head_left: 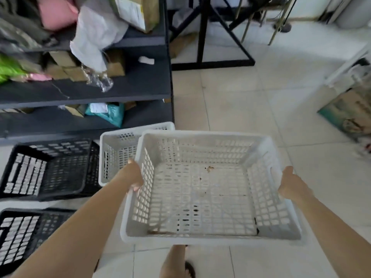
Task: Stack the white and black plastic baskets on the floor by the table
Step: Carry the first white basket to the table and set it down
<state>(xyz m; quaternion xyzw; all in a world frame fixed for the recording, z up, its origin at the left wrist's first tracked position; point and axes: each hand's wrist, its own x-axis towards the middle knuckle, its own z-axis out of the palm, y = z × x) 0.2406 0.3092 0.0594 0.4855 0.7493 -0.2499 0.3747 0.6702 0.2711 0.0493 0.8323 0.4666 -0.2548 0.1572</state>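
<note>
Both hands are on the white basket (202, 189), carried level above the tiled floor (251, 101), mouth up, empty but for a few dark specks on its mesh bottom. The left hand (134, 176) clamps the left rim, fingers pressed together and curled over the edge; the right hand (289, 184) grips the right rim, thumb up on top, though its other fingers are hidden behind the wall and I cannot tell how they lie. Just beyond and to the left sits a second white basket (118, 155) on the floor, against the dark shelf unit (140, 85), and that looks like the landing spot. Left of it are two black baskets (48, 169), one nearer (24, 237). To do this well, I'd judge: square the carried basket's corners over the one below, keep it flat, lower it straight so it nests instead of catching a rim, and free the fingers only once it seats.
</note>
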